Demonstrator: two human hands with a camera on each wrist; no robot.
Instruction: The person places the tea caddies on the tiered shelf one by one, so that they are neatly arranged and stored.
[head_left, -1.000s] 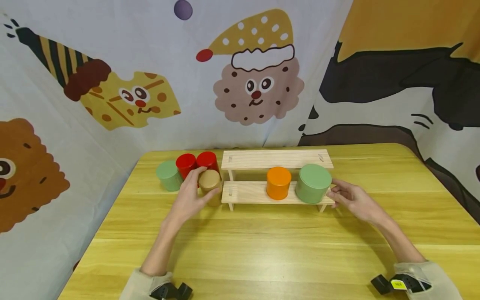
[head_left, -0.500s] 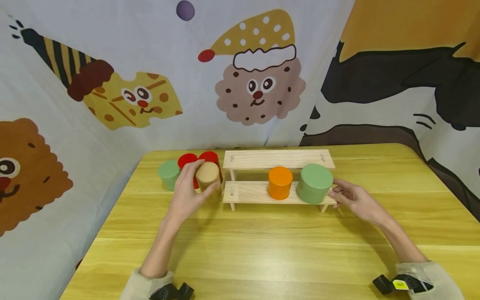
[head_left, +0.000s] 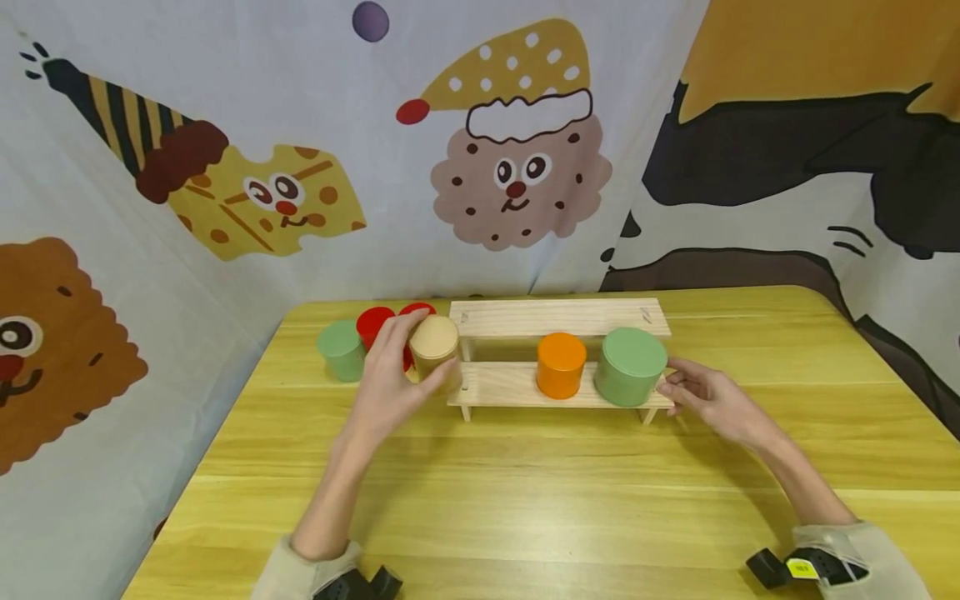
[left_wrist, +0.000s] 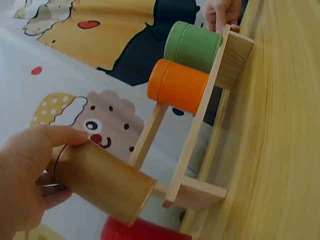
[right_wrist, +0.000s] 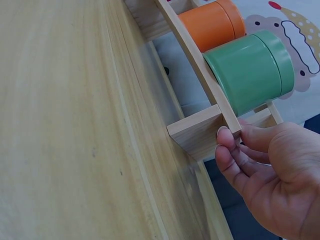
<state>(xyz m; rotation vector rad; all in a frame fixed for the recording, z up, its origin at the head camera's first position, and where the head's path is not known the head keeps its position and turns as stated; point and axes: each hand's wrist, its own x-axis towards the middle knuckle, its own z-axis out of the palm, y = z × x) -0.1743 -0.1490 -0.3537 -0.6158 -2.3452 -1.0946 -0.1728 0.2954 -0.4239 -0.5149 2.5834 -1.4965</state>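
Observation:
My left hand (head_left: 393, 383) grips a gold cylindrical canister (left_wrist: 107, 180) near its lid, thumb on one side and fingers on the other. The canister is lifted off the table, beside the left end of a two-tier wooden rack (head_left: 495, 385). On the rack's lower tier stand an orange canister (head_left: 561, 367) and a wider green canister (head_left: 632, 367). At that tier's right end, my right hand (right_wrist: 280, 175) pinches the board's edge between thumb and fingers.
Two red canisters (head_left: 374, 322) and a smaller green canister (head_left: 341, 350) stand on the table left of the rack, partly behind my left hand. A printed cartoon cloth (head_left: 300, 100) hangs behind the wooden table (head_left: 525, 500).
My left hand has raised the gold canister from the table and carried it right, toward the rack's left end. The right hand stays at the rack's edge.

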